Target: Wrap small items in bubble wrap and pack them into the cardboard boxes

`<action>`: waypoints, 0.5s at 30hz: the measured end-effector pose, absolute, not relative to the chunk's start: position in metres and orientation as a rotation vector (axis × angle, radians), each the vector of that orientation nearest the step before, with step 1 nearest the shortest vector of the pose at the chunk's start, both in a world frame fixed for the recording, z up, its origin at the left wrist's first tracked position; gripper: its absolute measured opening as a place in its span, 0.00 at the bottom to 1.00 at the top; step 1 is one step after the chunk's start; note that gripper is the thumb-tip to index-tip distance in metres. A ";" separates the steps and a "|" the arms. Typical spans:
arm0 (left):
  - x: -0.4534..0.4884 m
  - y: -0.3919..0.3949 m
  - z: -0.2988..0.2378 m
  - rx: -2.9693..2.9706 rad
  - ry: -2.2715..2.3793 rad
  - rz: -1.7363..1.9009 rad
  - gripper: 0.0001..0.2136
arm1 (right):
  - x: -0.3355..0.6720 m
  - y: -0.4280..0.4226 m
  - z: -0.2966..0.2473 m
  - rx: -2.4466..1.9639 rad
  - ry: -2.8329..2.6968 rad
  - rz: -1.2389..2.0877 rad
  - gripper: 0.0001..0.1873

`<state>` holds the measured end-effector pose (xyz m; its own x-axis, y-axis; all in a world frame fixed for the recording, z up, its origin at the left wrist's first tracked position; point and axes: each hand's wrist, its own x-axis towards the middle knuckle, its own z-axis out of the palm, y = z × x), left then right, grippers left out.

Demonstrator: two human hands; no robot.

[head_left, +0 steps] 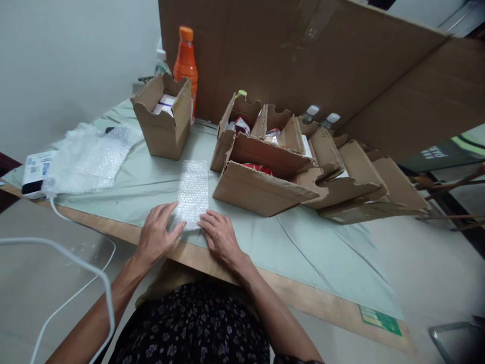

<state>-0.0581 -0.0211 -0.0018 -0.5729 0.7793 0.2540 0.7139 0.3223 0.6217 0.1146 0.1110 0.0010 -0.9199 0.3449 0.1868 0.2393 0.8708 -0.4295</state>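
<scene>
A strip of bubble wrap (193, 189) lies flat on the pale green cloth (303, 242) near the table's front edge. My left hand (156, 233) rests on the strip's near left corner, fingers curled over its end. My right hand (219, 234) presses on the near right corner with fingers lying flat and apart. Whatever sits under the strip's near end is hidden by my hands.
An open cardboard box (163, 117) stands at the back left, an orange bottle (186, 63) behind it. Several open flat boxes (265, 177) fill the middle and right. Loose bubble wrap (89, 159) and a labelled packet (36, 171) lie left. A big cardboard sheet (303, 55) stands behind.
</scene>
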 end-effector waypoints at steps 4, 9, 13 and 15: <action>-0.049 -0.046 -0.001 1.739 2.222 1.211 0.18 | 0.118 0.112 0.010 -0.431 -2.747 0.773 0.13; -0.049 -0.047 -0.007 1.437 2.238 1.172 0.14 | 0.117 0.110 0.015 -0.594 -2.652 0.921 0.15; -0.055 -0.029 -0.009 1.320 2.427 0.997 0.20 | 0.118 0.106 0.014 -0.636 -2.600 0.585 0.16; -0.055 -0.025 -0.010 1.362 2.486 0.935 0.19 | 0.118 0.106 0.014 -0.497 -2.694 0.484 0.16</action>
<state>-0.0552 -0.0252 -0.0100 -0.5737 0.8044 0.1541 0.7065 0.3909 0.5899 0.1176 0.1055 0.0143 -0.8742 0.3960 0.2809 0.2735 0.8797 -0.3889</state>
